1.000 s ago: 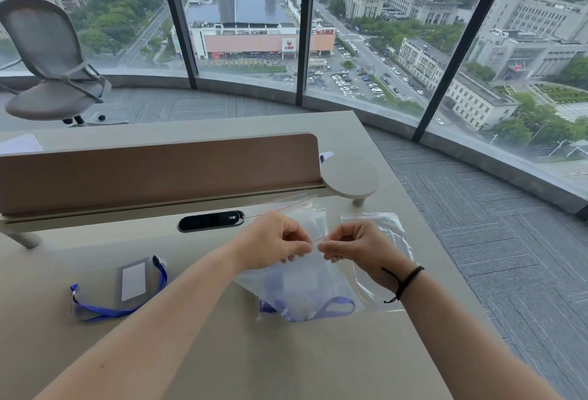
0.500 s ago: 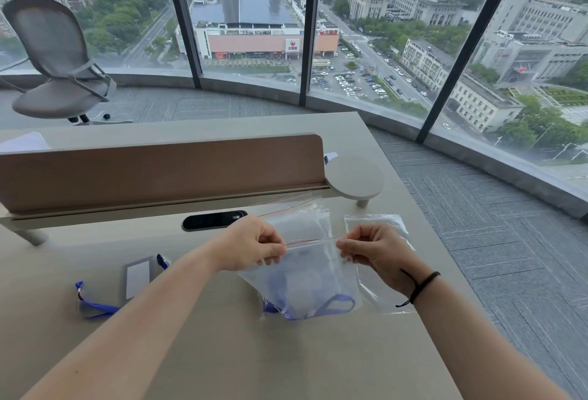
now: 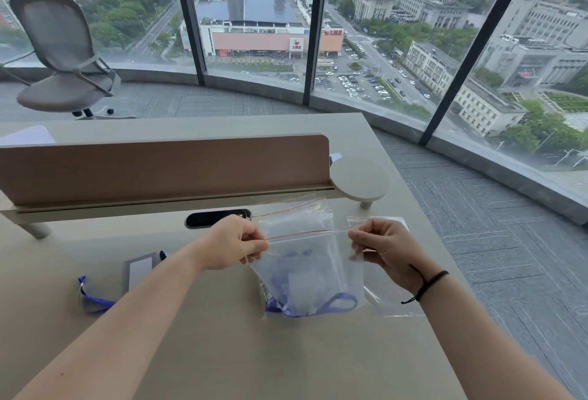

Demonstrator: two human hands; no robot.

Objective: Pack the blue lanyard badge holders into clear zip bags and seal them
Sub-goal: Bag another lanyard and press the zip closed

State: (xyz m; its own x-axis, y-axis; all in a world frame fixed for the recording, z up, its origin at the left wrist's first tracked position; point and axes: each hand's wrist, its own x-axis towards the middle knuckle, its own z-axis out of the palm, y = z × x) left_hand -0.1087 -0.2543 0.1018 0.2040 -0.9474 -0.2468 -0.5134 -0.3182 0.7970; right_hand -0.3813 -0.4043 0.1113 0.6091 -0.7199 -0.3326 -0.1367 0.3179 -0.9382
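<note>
A clear zip bag (image 3: 313,267) with a red seal line hangs above the desk, a blue lanyard badge holder (image 3: 337,302) inside it. My left hand (image 3: 235,245) pinches the bag's top left corner and my right hand (image 3: 380,247) pinches the top right corner, stretching the seal between them. A second badge holder with a blue lanyard (image 3: 136,269) lies on the desk to the left, partly hidden by my left forearm. More clear bags (image 3: 296,212) lie flat behind and to the right of the held one.
A beige divider panel (image 3: 159,167) runs across the desk (image 3: 222,352) behind my hands, with a black cable slot (image 3: 210,218) and a round side shelf (image 3: 359,181). The desk's right edge drops to grey carpet. An office chair (image 3: 63,59) stands far left by the windows.
My hands, close together at the middle of the seal a second ago, have slid apart along it to the bag's two top corners.
</note>
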